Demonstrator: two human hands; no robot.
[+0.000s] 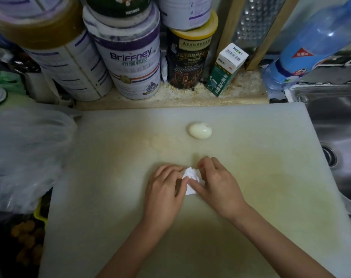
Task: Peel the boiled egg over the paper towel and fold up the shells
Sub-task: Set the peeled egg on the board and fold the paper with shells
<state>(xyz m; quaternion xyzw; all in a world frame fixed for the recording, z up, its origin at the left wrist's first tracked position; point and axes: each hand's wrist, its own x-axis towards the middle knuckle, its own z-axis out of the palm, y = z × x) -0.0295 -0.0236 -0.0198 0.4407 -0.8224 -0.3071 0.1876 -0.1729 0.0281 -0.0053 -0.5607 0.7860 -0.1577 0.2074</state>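
The egg [200, 130] lies peeled, far on the cutting board [271, 177]. Both the left hand [164, 187] and right hand [218, 183] pinch the crumpled paper towel [191, 177]; folding looks nearly finished.

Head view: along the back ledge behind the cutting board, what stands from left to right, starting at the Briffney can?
Briffney can → dark can with a yellow lid → small green-and-white carton → metal grater in a wooden frame → blue plastic bottle.
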